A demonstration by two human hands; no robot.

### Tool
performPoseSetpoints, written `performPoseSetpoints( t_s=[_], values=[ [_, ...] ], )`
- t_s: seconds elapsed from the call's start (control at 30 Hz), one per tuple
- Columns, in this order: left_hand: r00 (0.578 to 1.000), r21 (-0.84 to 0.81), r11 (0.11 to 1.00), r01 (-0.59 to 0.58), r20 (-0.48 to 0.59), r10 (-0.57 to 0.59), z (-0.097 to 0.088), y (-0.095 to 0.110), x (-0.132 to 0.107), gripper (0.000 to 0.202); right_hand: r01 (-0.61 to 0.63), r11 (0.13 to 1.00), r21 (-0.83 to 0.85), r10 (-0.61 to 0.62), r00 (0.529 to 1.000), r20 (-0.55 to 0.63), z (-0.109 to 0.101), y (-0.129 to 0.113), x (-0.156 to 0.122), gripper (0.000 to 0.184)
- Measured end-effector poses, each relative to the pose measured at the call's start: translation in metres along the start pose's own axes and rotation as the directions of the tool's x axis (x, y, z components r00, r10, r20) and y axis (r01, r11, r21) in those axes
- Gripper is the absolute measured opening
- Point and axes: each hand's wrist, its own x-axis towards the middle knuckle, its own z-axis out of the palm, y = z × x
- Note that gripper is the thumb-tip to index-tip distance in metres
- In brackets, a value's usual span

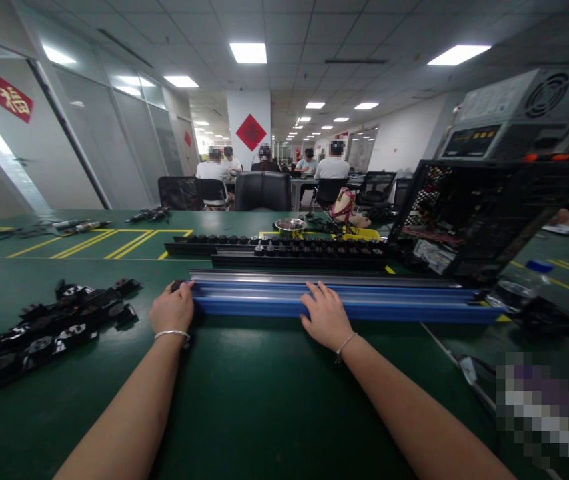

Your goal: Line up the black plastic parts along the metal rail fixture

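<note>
A long blue channel-shaped rail (pixel 264 307) lies crosswise on the green table in front of me, with a silver and black strip (pixel 274 277) along its far side. At its left end my left hand (pixel 171 310) is closed around a small black part (pixel 177 285), mostly hidden by the fingers, and pressed against the rail. My right hand (pixel 327 313) rests on the rail near its middle, fingers spread and flat, gripping nothing. Beyond the rail stand two black strips (pixel 299 259) carrying several round black pieces, some with metal pins.
Several black parts (pixel 44 333) are heaped at the left. On the right stands an open black computer case (pixel 484 213) with a grey unit (pixel 519 100) on top. A metal bowl (pixel 291 225) and yellow tray (pixel 359 235) sit farther back. People sit at desks beyond.
</note>
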Motion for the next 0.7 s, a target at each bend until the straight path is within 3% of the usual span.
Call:
performPoseSetpoints(
  t_s=[0.27,0.7],
  values=[
    [0.994,-0.088,0.994,0.071,0.090,-0.063,-0.001,-0.006,0.008,0.048,0.002,1.000,-0.008,-0.002,1.000,-0.002,0.000,0.000,0.000,0.028],
    [0.992,-0.174,0.977,0.125,0.045,-0.119,-0.001,-0.013,0.015,0.048,-0.002,1.000,-0.004,0.003,1.000,0.014,-0.001,0.000,0.000,0.028]
  ],
)
